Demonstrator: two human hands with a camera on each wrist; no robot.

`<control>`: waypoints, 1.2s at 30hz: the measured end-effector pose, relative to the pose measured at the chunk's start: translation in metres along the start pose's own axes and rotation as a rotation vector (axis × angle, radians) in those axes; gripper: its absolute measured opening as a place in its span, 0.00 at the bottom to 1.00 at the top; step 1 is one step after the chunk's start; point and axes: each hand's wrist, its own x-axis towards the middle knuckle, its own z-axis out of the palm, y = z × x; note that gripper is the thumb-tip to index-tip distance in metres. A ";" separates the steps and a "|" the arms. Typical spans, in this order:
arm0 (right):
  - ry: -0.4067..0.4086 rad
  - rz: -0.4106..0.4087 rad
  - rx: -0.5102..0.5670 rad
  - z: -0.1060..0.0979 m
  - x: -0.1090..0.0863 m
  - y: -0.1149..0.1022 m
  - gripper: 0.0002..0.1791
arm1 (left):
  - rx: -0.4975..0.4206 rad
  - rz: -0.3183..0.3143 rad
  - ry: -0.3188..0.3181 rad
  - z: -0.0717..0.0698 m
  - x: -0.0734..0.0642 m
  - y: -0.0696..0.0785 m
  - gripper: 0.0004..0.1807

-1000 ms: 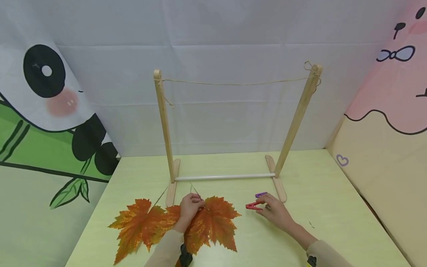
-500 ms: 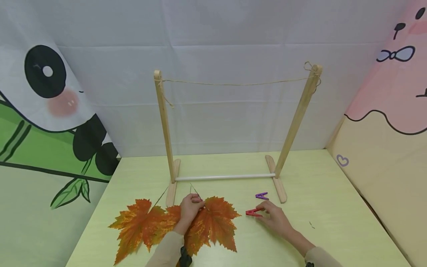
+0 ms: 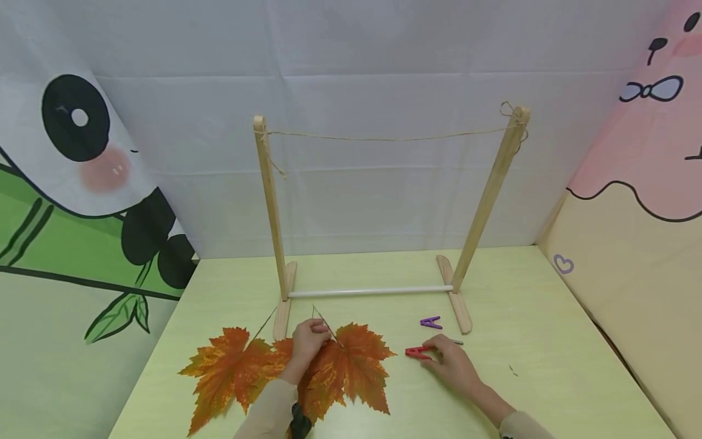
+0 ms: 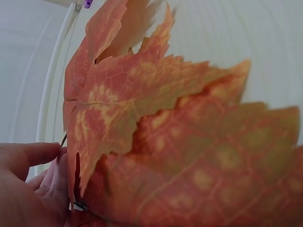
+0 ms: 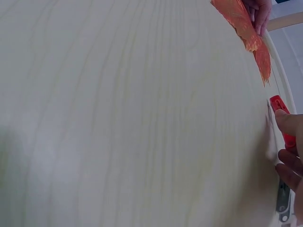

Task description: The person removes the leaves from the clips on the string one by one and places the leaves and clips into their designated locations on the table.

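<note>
My left hand (image 3: 310, 341) pinches the thin stem of an orange-red maple leaf (image 3: 351, 369) between thumb and finger; the left wrist view shows the fingertips on the stem beside the leaf (image 4: 109, 94). Two more maple leaves lie to its left, the outer leaf (image 3: 222, 372) overlapping the middle one, which my forearm partly covers. My right hand (image 3: 452, 363) holds a red clothespin (image 3: 418, 352) close over the table. Behind that hand, the end of a grey clothespin (image 3: 457, 342) shows; in the right wrist view this grey clothespin (image 5: 283, 198) lies beyond my fingers.
Just beyond the red clothespin lies a purple clothespin (image 3: 431, 322). A wooden frame with two posts stands behind, its right post (image 3: 490, 201) and left post (image 3: 271, 207) joined by a string (image 3: 384, 139) above and a white rod (image 3: 370, 291) below.
My right hand, holding the red clothespin, has drawn slightly toward me, uncovering the purple clothespin and the end of the grey one. My left hand has shifted slightly left along the stem.
</note>
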 end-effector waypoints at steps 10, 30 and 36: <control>0.048 0.030 -0.060 0.006 0.001 0.004 0.17 | 0.010 0.008 -0.021 -0.004 -0.001 0.006 0.17; 0.049 0.021 -0.060 0.012 0.002 0.003 0.19 | 0.011 0.060 -0.078 -0.019 -0.006 0.007 0.16; 0.032 0.038 -0.053 0.009 0.002 0.001 0.20 | 0.040 0.110 -0.092 -0.028 -0.006 0.005 0.16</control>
